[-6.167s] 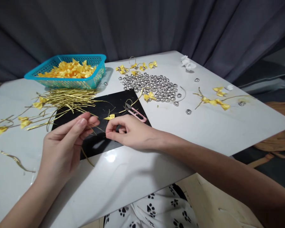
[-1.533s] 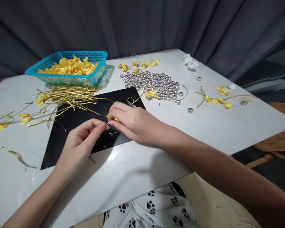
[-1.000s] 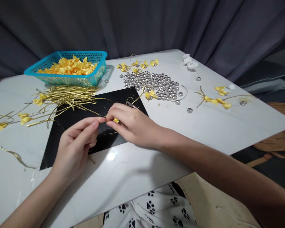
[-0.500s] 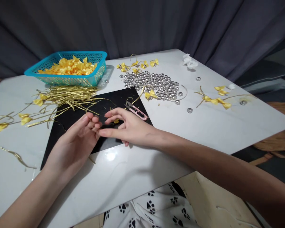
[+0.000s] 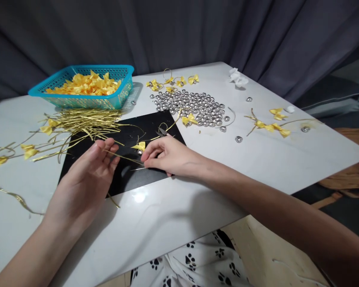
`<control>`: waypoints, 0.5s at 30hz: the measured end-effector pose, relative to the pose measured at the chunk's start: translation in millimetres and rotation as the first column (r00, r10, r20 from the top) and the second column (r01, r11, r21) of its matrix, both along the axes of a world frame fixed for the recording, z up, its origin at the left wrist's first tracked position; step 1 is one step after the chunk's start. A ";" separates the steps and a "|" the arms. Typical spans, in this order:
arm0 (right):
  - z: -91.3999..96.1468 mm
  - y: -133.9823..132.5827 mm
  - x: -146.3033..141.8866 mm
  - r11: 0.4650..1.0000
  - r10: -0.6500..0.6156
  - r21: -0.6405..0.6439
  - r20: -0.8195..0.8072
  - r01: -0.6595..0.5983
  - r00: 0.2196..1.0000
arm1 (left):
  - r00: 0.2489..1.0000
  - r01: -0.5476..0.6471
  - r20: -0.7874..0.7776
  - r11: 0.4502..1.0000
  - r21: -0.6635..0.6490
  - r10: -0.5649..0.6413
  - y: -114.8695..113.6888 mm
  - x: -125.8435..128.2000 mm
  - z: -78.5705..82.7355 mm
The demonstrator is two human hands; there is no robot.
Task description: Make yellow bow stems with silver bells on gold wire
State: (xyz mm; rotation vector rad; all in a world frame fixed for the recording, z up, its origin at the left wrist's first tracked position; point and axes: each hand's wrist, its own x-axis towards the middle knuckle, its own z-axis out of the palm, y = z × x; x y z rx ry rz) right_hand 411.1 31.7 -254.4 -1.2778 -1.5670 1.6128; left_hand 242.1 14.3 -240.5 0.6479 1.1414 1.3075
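Over the black mat (image 5: 149, 119), a thin gold cord (image 5: 126, 158) stretches between my two hands. My left hand (image 5: 85, 179) is palm up, its thumb and fingers closed on one end, and a tail of gold cord shows below it. My right hand (image 5: 170, 155) pinches the other end. A thin shiny line, perhaps a needle, shows beneath those fingertips; I cannot tell whether they hold it. Just behind the right hand lies a yellow ribbon bow (image 5: 140, 146) with a silver bead. The snips' blades (image 5: 161, 132) poke out, their handle hidden by that hand.
A blue basket (image 5: 125, 85) of yellow bows stands back left, with a pile of gold cords (image 5: 83, 119) before it. Silver beads (image 5: 194, 104) spread across the middle. Finished-looking bows (image 5: 272, 126) and crumpled white scraps (image 5: 237, 77) lie to the right.
My hands have moved apart, the right one rightward and the left one slightly left, drawing the cord out between them. The bow on the mat is now uncovered, and the snips' handle is covered.
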 end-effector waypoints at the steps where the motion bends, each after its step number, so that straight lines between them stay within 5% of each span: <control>1: 1.8 1.5 2.2 1.000 -0.019 0.001 0.031 0.019 0.999 | 1.000 -0.013 0.002 1.000 -0.006 0.013 1.5 -0.7 0.6; 5: 4.7 6.2 8.0 0.993 -0.120 0.015 0.121 0.119 0.985 | 0.999 -0.037 0.025 0.998 -0.053 0.038 3.7 -3.5 2.7; 9: 1.3 4.8 5.9 0.924 -0.304 0.259 0.052 0.281 0.951 | 0.999 -0.031 0.010 0.998 -0.052 0.031 1.7 -4.0 1.8; 11: 0.5 0.4 1.4 0.945 -0.199 0.243 -0.095 0.217 0.975 | 1.000 -0.013 -0.014 0.999 -0.042 0.012 0.2 -2.8 0.1; 15: 0.4 -10.1 -9.0 0.992 0.123 0.026 -0.340 -0.122 0.932 | 0.996 0.040 -0.080 0.999 0.004 -0.039 -2.6 -0.1 -4.4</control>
